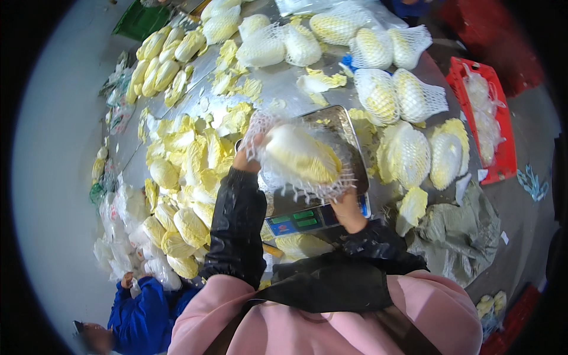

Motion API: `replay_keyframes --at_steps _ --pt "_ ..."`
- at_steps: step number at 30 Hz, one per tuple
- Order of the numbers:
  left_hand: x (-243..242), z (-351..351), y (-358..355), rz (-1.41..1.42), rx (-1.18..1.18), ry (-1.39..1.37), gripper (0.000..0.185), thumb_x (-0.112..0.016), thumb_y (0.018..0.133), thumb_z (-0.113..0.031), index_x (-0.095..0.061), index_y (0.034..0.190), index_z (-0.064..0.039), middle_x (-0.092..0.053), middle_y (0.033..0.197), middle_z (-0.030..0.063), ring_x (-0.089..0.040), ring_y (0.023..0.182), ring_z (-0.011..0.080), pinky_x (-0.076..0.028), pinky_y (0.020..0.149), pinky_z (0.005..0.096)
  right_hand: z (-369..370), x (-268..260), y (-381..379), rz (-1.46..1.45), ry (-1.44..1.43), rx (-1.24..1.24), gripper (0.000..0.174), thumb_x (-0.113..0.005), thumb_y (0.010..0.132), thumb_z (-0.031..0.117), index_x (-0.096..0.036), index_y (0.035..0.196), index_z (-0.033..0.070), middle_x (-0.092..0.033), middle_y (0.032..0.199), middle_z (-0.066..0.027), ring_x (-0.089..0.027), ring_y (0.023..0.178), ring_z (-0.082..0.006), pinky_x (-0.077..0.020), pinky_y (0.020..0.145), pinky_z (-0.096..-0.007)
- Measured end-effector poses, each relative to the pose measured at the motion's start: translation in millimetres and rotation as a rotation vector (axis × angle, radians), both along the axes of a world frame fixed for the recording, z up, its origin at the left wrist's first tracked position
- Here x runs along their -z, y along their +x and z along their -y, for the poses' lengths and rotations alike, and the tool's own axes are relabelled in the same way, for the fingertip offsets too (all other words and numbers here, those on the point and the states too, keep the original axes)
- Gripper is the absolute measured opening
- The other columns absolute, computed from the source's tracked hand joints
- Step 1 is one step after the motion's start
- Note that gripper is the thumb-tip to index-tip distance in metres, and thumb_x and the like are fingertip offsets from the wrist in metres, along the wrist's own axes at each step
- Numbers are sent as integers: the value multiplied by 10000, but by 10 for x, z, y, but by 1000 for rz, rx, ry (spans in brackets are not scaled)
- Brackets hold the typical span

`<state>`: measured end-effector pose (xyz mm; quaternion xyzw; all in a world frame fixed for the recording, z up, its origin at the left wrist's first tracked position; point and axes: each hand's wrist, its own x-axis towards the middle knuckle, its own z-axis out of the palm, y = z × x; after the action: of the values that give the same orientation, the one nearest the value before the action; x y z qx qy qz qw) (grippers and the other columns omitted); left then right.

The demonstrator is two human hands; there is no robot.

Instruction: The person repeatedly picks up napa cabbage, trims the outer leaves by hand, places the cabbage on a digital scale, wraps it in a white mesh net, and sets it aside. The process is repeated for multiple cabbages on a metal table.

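A napa cabbage [299, 153], white at one end and yellow at the leaf tips, is held above a digital platform scale [295, 222]. White foam netting [310, 191] hangs around it, blurred by motion. My left hand [251, 151] is at the cabbage's white end, with netting over the fingers. By the leafy end, my right hand [348, 206] grips the net's edge, its fingers partly hidden. Under the cabbage, the scale's metal pan [350, 133] carries wet scraps. The scale's display faces me; its figures are too small to tell.
Loose outer leaves [195, 151] and bare cabbages [191, 226] crowd the left of the metal table [275, 95]. Netted cabbages [377, 95] lie at the right and far side. A red crate [501, 120] holds plastic bags. A person in blue [142, 310] is at lower left, near white bags [128, 208].
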<state>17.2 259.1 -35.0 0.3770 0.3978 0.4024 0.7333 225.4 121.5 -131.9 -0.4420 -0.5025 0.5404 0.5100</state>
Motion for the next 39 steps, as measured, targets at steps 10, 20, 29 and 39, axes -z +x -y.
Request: replay_keyframes --at_steps 10,20,29,39 --pt "-665 -101 292 326 -242 113 1020 -710 667 -308 -64 1447 -184 -189 1442 230 -288 1303 329 -335 1024 479 -1012 -907 436 -628 -96 -266 942 -738 724 179 -124 1434 99 -401 1343 -83 -445 1188 -209 -376 983 -354" --pt "-342 19 -55 206 -378 84 684 -539 813 -393 -291 1379 -101 -305 1411 184 -318 1296 295 -324 1020 463 -3395 -270 447 -462 -306 552 554 -655 788 192 -406 1275 105 -503 1196 -64 -527 1038 -216 -462 805 -402" --pt "-152 1316 -895 71 -536 -165 417 -528 903 -300 -441 1262 -107 -492 1263 91 -481 1144 175 -389 936 326 -3644 957 867 803 408 499 587 -712 649 124 -507 1163 -71 -543 1190 -213 -541 1055 -358 -419 932 -409" --pt "475 2876 -2243 -1064 -1373 -93 647 -698 771 -196 -365 1290 3 -466 1249 150 -430 1181 239 -348 982 347 -2230 -566 211 247 141 226 493 -538 860 99 -369 1305 -30 -454 1219 -109 -477 1013 -161 -390 877 -277"
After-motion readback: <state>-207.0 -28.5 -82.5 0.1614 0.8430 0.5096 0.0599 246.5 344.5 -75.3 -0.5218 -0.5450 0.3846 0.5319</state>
